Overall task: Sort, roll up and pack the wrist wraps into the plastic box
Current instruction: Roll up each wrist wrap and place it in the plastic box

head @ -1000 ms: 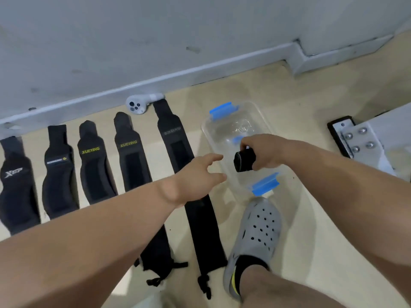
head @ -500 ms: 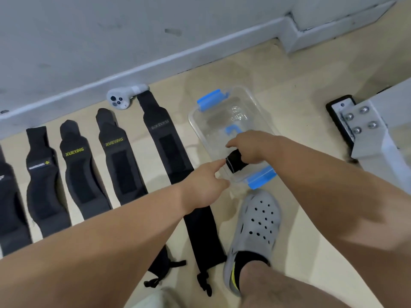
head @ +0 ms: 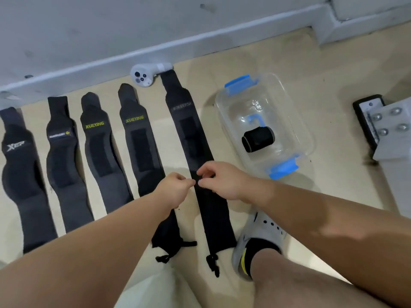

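— One rolled wrap [head: 258,138] lies on its side inside the clear plastic box [head: 289,103], which has a blue latch at each end.

— And the hands?

— Both meet on the long wrap [head: 189,130], which lies flat at 9 o'clock of the box. Left hand [head: 175,187]: thumb and forefinger pinch the wrap's left edge. Right hand [head: 222,181]: curled fingertips rest on the cloth; whether it has hold, I cannot tell.

— Surroundings?

— Four other wraps [head: 97,152] lie flat in a row at 9 o'clock of the long wrap. White controller [head: 144,76] at 11 o'clock of its far end, by the skirting [head: 89,65]. Grey clog [head: 264,230] at 5 o'clock of the hands. Bolted metal plate [head: 387,127] at 3 o'clock of the box.
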